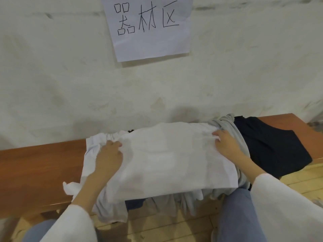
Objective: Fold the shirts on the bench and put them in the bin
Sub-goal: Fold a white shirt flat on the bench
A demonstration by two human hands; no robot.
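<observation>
A white shirt (166,154) lies spread over a pile of clothes on the brown wooden bench (35,165). My left hand (109,154) grips bunched cloth at the shirt's far left side. At the shirt's far right edge, my right hand (225,144) pinches the fabric. Under the white shirt lies a light grey shirt (227,126), which hangs over the bench's front edge. A dark navy shirt (272,145) lies to the right on the bench. No bin is in view.
A white wall (70,75) stands right behind the bench, with a paper sign (148,27) taped to it. Below the bench is a light wooden floor (305,179). My knees in blue jeans (234,215) are close to the bench's front.
</observation>
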